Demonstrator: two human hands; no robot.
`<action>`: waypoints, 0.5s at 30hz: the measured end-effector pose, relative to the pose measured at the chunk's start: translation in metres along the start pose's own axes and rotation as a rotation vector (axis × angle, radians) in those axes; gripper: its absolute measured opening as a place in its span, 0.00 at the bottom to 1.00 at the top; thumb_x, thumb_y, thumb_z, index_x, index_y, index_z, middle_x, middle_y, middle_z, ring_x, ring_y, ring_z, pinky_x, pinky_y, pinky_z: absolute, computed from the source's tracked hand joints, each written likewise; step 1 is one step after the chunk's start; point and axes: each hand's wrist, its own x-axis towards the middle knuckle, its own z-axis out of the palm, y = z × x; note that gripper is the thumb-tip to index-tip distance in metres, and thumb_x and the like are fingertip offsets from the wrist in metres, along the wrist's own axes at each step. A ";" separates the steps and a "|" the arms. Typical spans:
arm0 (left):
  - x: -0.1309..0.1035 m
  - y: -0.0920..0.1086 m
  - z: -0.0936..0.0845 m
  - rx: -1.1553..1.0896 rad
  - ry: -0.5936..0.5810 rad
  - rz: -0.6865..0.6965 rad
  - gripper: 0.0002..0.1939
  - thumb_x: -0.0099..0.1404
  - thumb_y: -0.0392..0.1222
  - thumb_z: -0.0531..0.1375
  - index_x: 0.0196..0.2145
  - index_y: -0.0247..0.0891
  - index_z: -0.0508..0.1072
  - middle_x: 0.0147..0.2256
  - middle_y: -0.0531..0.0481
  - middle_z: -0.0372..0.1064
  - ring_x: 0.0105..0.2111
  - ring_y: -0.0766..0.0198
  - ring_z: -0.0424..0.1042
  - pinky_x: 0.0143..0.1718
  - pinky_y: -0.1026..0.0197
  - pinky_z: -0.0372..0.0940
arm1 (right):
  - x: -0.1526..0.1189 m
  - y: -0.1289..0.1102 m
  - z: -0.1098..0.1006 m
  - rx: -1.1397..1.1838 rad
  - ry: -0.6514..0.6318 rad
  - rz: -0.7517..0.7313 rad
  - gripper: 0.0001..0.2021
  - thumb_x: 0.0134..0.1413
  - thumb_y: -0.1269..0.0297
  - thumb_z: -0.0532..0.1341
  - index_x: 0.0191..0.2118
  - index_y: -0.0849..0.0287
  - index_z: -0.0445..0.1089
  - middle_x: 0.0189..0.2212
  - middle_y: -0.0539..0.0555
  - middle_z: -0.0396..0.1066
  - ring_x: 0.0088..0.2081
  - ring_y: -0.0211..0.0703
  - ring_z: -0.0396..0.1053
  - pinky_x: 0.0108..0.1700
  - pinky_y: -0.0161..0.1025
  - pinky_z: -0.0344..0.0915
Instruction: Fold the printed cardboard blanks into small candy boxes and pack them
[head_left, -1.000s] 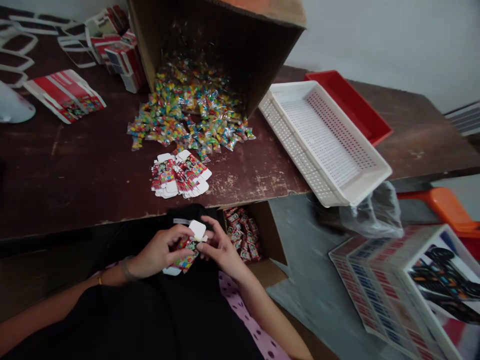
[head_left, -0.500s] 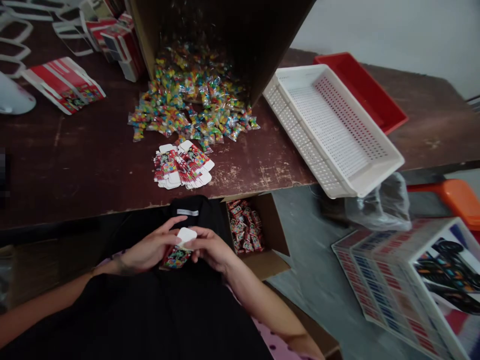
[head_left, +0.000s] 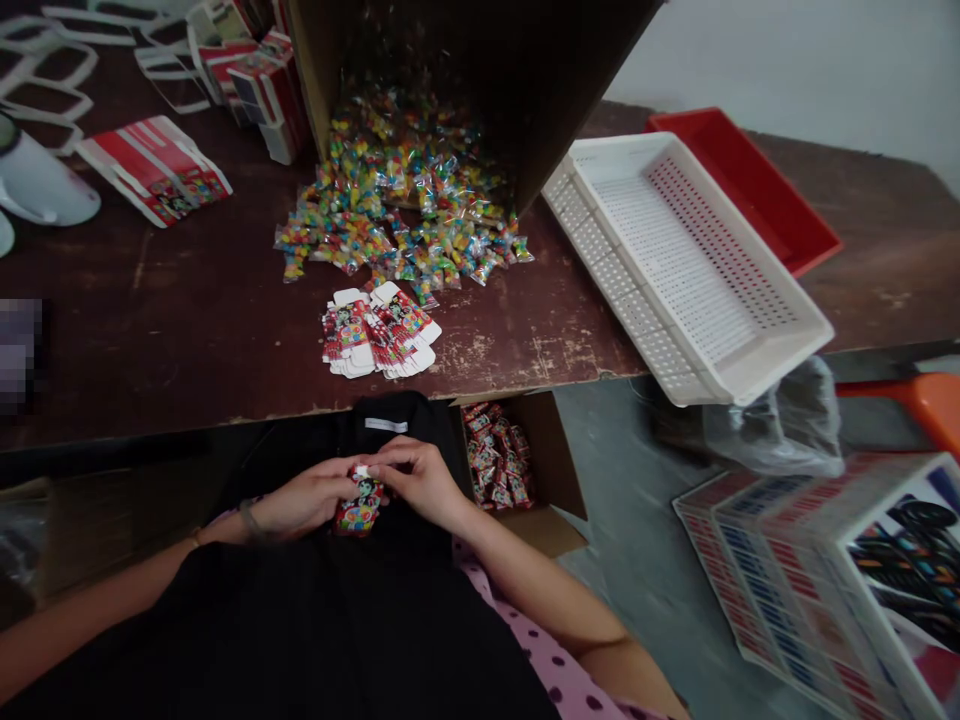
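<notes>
A small red printed candy box [head_left: 359, 507] is held above my lap, its picture side facing up. My left hand [head_left: 319, 492] is closed around its left side. At the top end, the fingers of my right hand [head_left: 420, 482] pinch the white flap. Just past my lap, on the table, lie two fanned stacks of flat printed cartons [head_left: 379, 335]. Behind them, small clear packets of colourful candies [head_left: 420, 215] spill from a large cardboard box [head_left: 551, 110] tipped towards me. Below the table edge, an open carton [head_left: 559, 450] holds many filled red boxes [head_left: 496, 455].
A white perforated basket [head_left: 697, 270] and a red tray [head_left: 757, 190] stand on the right. A white mug [head_left: 52, 185] and a red-striped carton piece [head_left: 161, 170] sit at left. Plastic crates [head_left: 795, 560] and an orange stool [head_left: 934, 405] are at lower right.
My right hand has shifted over the top of the small box, and its white flap, which stood up before, is now mostly folded down. The view has shifted slightly left.
</notes>
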 end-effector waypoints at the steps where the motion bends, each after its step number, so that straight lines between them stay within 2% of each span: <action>1: 0.000 0.000 0.000 0.023 0.008 0.001 0.26 0.54 0.33 0.66 0.51 0.36 0.73 0.40 0.42 0.77 0.40 0.55 0.75 0.44 0.55 0.65 | 0.000 0.000 0.000 -0.026 0.012 -0.026 0.09 0.52 0.56 0.67 0.35 0.54 0.81 0.30 0.52 0.72 0.31 0.37 0.68 0.30 0.32 0.66; 3: 0.002 -0.001 0.000 0.058 0.004 -0.002 0.26 0.54 0.35 0.68 0.51 0.37 0.73 0.40 0.43 0.77 0.40 0.56 0.76 0.45 0.55 0.65 | 0.001 0.002 -0.001 -0.020 0.021 -0.013 0.09 0.51 0.57 0.67 0.34 0.55 0.81 0.30 0.52 0.72 0.29 0.36 0.67 0.28 0.31 0.63; 5: 0.003 -0.002 -0.003 0.090 -0.024 -0.007 0.27 0.55 0.37 0.69 0.53 0.37 0.72 0.40 0.42 0.77 0.41 0.56 0.75 0.46 0.55 0.65 | 0.003 0.005 -0.001 0.057 0.004 0.064 0.11 0.49 0.55 0.68 0.34 0.57 0.80 0.30 0.51 0.71 0.23 0.32 0.63 0.22 0.30 0.59; 9: 0.005 -0.004 -0.010 0.147 -0.125 0.012 0.28 0.56 0.40 0.69 0.54 0.37 0.70 0.45 0.40 0.75 0.45 0.54 0.75 0.47 0.54 0.65 | 0.007 0.008 -0.002 0.199 -0.062 0.215 0.15 0.50 0.52 0.67 0.34 0.60 0.79 0.22 0.48 0.68 0.18 0.30 0.58 0.20 0.30 0.57; 12: 0.005 -0.004 -0.011 0.134 -0.163 0.017 0.31 0.57 0.41 0.69 0.57 0.40 0.67 0.50 0.41 0.73 0.46 0.55 0.75 0.50 0.54 0.64 | 0.002 0.002 -0.003 0.053 -0.023 0.092 0.12 0.53 0.54 0.65 0.35 0.59 0.79 0.27 0.50 0.70 0.24 0.34 0.65 0.27 0.32 0.64; 15: 0.003 -0.006 -0.010 0.119 -0.106 0.025 0.33 0.57 0.43 0.68 0.59 0.42 0.64 0.54 0.41 0.69 0.50 0.55 0.72 0.53 0.54 0.62 | -0.012 -0.009 -0.003 -0.146 -0.081 -0.104 0.10 0.59 0.58 0.61 0.40 0.54 0.79 0.36 0.53 0.71 0.37 0.40 0.70 0.41 0.38 0.67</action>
